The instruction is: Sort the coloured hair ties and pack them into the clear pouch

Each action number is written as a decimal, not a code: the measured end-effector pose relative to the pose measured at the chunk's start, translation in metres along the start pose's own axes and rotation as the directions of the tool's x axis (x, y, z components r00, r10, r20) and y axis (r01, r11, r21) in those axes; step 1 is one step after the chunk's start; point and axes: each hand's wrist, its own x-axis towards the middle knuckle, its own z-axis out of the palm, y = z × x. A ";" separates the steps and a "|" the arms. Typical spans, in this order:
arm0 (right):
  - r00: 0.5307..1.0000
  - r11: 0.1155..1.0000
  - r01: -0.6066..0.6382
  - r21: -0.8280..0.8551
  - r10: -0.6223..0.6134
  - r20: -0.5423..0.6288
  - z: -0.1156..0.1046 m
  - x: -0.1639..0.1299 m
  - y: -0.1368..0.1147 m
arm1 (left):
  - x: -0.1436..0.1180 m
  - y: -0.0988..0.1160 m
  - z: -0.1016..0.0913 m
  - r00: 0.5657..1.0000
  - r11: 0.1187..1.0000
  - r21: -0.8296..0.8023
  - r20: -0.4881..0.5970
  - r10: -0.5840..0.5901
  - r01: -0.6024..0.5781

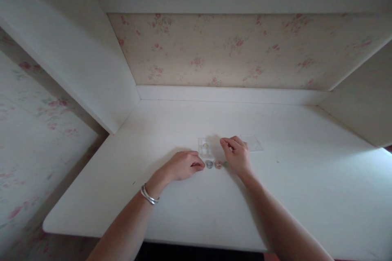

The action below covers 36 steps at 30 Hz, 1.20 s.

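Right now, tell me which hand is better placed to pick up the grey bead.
Left, probably. The left hand rests with its fingertips right beside the grey bead; the right hand hovers farther off, over the clear box.

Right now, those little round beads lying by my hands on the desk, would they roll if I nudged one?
Probably yes: the beads look small and round, and the white desk looks smooth and flat. They seem light, so a nudge may scatter them. The left hand beside them could block one side.
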 end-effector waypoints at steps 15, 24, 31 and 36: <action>0.998 0.998 0.058 -0.011 -0.057 0.034 0.000 -0.003 0.001 | 0.001 0.001 -0.003 1.000 1.000 0.019 0.011 -0.023 0.023; 0.996 0.996 0.087 -0.007 -0.087 0.036 0.001 -0.003 0.001 | 0.002 -0.001 0.000 1.000 0.999 -0.037 0.004 -0.011 0.011; 0.960 0.976 0.204 0.079 -0.215 0.181 -0.009 -0.008 -0.013 | 0.006 -0.011 -0.006 0.987 0.967 -0.239 -0.105 -0.118 0.090; 0.805 0.912 0.394 0.113 -0.402 0.436 -0.017 -0.018 -0.036 | 0.012 -0.023 -0.009 0.935 0.949 -0.281 -0.277 -0.220 0.140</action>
